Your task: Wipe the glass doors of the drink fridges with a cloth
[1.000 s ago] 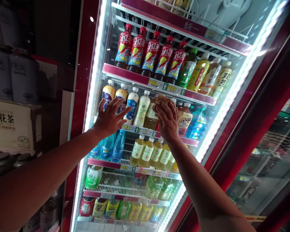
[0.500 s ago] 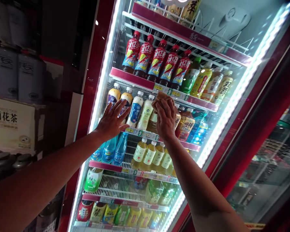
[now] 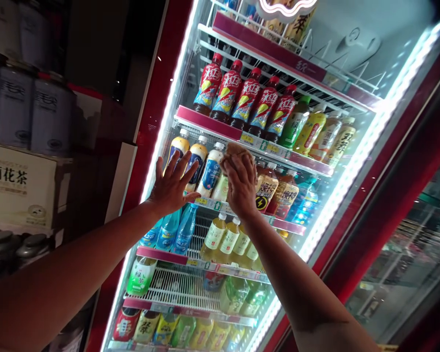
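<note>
My right hand [image 3: 242, 188] is closed over a crumpled brown cloth [image 3: 231, 150] and presses it against the glass door [image 3: 346, 193] of a lit drinks fridge. Behind the cloth, some bottles on the middle shelf are partly hidden. To the left, my left hand [image 3: 173, 188] is spread with its fingers apart and holds nothing. It lies at the same glass, in front of bottles with dark blue labels [image 3: 197, 159]; whether the whole palm touches, I cannot tell.
Red-labelled bottles [image 3: 229, 95] line the shelf above, and pale yellow bottles [image 3: 214, 237] stand below. A bright light strip [image 3: 399, 110] edges the fridge on the right. At the left are grey canisters [image 3: 51, 115] and a cream box [image 3: 18, 186].
My right hand has slid the cloth left across the glass, nearer my left hand. My left hand stays spread in about the same place; the view has shifted slightly.
</note>
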Action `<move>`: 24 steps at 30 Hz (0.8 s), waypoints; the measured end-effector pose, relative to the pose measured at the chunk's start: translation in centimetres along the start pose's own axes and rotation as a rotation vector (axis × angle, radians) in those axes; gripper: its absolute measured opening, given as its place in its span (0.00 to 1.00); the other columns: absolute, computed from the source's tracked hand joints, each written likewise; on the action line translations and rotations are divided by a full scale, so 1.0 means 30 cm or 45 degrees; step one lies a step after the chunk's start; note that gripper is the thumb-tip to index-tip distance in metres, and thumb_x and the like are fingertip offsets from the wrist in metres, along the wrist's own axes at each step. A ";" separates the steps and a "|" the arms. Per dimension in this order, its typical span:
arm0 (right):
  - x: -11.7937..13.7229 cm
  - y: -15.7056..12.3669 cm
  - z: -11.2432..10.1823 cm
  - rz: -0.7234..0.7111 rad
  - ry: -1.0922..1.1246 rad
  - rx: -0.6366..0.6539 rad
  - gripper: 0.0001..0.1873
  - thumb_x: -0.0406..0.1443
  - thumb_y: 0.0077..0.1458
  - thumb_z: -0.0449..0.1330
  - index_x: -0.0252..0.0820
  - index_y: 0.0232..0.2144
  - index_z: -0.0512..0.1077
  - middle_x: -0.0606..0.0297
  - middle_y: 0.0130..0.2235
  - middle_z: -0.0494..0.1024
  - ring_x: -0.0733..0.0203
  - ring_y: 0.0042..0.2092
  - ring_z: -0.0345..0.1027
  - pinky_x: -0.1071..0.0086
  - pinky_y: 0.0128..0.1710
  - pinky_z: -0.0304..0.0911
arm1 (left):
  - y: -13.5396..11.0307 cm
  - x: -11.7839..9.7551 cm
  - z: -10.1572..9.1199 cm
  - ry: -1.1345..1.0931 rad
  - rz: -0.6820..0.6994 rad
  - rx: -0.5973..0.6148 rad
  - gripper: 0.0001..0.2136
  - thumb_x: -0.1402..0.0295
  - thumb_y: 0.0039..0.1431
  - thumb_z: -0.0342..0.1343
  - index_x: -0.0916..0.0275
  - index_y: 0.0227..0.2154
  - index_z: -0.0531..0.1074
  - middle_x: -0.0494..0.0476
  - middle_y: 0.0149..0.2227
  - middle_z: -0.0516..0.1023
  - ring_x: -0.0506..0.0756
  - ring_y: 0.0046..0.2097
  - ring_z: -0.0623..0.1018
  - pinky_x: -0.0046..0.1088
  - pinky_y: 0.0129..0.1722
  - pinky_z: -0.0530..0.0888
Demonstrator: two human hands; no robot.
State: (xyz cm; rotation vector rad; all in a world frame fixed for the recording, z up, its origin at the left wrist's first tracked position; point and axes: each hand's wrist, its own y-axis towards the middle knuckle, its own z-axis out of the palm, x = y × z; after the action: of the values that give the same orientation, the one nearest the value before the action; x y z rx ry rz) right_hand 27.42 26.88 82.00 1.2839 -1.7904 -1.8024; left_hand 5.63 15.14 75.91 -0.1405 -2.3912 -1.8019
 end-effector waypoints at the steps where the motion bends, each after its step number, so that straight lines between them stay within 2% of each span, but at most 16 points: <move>1: 0.014 -0.001 0.002 -0.020 0.000 0.036 0.32 0.32 0.70 0.48 0.63 0.71 0.58 0.68 0.68 0.68 0.49 0.75 0.49 0.43 0.74 0.52 | -0.001 0.006 -0.002 -0.008 0.006 0.009 0.49 0.49 0.61 0.62 0.54 0.75 0.37 0.71 0.75 0.49 0.73 0.76 0.47 0.68 0.71 0.40; 4: 0.042 0.023 0.009 -0.009 -0.002 0.104 0.32 0.33 0.70 0.48 0.67 0.71 0.56 0.71 0.69 0.68 0.48 0.75 0.49 0.42 0.74 0.51 | -0.004 0.021 -0.011 -0.020 0.029 0.034 0.49 0.48 0.62 0.59 0.57 0.75 0.35 0.70 0.75 0.49 0.71 0.76 0.48 0.64 0.72 0.39; 8: 0.076 0.065 0.027 0.058 0.020 0.033 0.32 0.33 0.71 0.48 0.66 0.71 0.56 0.70 0.69 0.68 0.47 0.76 0.47 0.41 0.74 0.51 | -0.009 0.036 -0.021 -0.020 0.067 0.007 0.49 0.47 0.63 0.57 0.61 0.75 0.35 0.72 0.74 0.52 0.70 0.76 0.50 0.63 0.73 0.42; 12: 0.130 0.057 0.039 -0.022 0.029 0.112 0.32 0.32 0.70 0.49 0.65 0.71 0.56 0.70 0.69 0.68 0.47 0.75 0.49 0.42 0.74 0.51 | -0.020 0.054 -0.038 -0.029 0.119 -0.045 0.46 0.46 0.61 0.60 0.63 0.73 0.47 0.76 0.72 0.58 0.71 0.74 0.56 0.62 0.72 0.50; 16: 0.165 0.087 0.052 -0.038 0.017 0.175 0.31 0.34 0.70 0.49 0.66 0.70 0.58 0.73 0.69 0.68 0.47 0.75 0.48 0.43 0.75 0.50 | -0.026 0.072 -0.057 -0.056 0.133 -0.057 0.37 0.47 0.61 0.61 0.63 0.66 0.59 0.75 0.67 0.65 0.70 0.71 0.62 0.61 0.71 0.57; 20: 0.207 0.123 0.076 0.028 -0.018 0.138 0.29 0.34 0.71 0.48 0.62 0.69 0.62 0.73 0.71 0.65 0.48 0.76 0.45 0.44 0.76 0.48 | -0.022 0.079 -0.074 -0.050 0.125 -0.038 0.32 0.48 0.60 0.61 0.63 0.61 0.65 0.73 0.64 0.67 0.70 0.69 0.64 0.59 0.71 0.60; 24: 0.254 0.134 0.087 -0.086 -0.013 0.204 0.25 0.35 0.71 0.49 0.57 0.65 0.68 0.72 0.69 0.68 0.50 0.75 0.49 0.49 0.76 0.48 | -0.016 0.077 -0.098 0.066 0.143 -0.042 0.32 0.50 0.56 0.66 0.64 0.57 0.70 0.73 0.62 0.69 0.71 0.64 0.68 0.56 0.66 0.68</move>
State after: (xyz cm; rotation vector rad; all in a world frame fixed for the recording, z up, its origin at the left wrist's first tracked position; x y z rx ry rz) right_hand 19.74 22.21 82.35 1.4131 -1.9534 -1.7320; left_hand 3.44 12.14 76.64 -0.2245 -2.2709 -1.7734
